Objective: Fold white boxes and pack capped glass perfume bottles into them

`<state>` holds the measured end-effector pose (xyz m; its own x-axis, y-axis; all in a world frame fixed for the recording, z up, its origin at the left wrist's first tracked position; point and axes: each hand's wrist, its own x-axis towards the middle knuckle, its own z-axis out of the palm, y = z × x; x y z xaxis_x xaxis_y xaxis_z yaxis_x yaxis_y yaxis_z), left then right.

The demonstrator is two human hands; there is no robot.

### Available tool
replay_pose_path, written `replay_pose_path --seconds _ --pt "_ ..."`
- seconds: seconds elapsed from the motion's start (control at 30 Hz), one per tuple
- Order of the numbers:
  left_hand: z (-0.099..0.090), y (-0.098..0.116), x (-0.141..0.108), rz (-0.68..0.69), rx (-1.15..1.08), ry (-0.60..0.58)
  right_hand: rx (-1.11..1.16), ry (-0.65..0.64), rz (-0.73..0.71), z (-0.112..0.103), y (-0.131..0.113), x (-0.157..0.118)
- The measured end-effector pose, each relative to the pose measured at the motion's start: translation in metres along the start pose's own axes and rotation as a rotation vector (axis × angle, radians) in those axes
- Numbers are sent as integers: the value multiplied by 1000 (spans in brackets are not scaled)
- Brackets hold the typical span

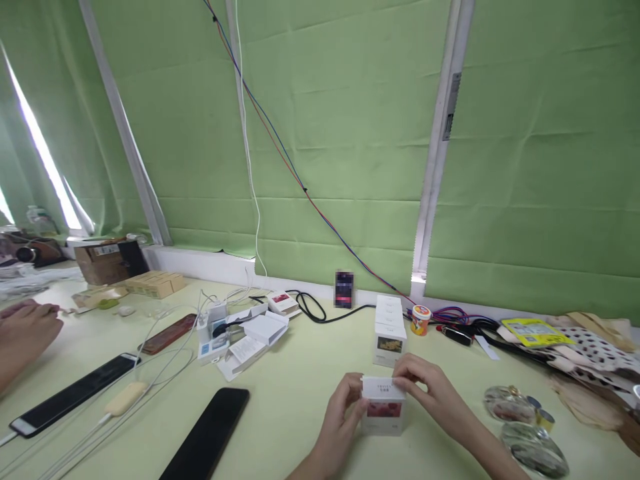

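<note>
A small white box (383,427) with a dark red picture on its front stands upright on the table in front of me. My left hand (341,415) grips its left side, thumb toward the front. At the box's top right corner, the fingers of my right hand (425,385) are closed on the edge of the lid. Just behind it stands a row of similar white boxes (390,330), the front one with a yellowish picture. What is inside the boxes is hidden.
A black phone (207,433) lies left of my hands. Flattened white cartons (255,337), a power strip (214,347) and cables are beyond it. Glass bottles (533,447) lie at right; an orange tub (421,320) stands behind. Another person's hand (27,333) is far left.
</note>
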<state>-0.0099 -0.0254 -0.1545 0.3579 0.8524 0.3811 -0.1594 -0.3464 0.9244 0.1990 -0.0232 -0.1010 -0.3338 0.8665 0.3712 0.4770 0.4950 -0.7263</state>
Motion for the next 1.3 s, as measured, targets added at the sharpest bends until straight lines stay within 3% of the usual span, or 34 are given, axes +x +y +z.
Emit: replay_pose_path --seconds 0.23,0.77,1.0,1.3 --pt "1 -2 -1 -37 35 14 -60 35 32 8 3 0" --pt "1 -8 -1 -108 -33 129 166 93 142 14 9 2" --pt "-2 -8 0 -80 40 47 321 62 238 18 15 3" --pt "-2 -5 1 -110 6 72 339 63 225 21 15 2"
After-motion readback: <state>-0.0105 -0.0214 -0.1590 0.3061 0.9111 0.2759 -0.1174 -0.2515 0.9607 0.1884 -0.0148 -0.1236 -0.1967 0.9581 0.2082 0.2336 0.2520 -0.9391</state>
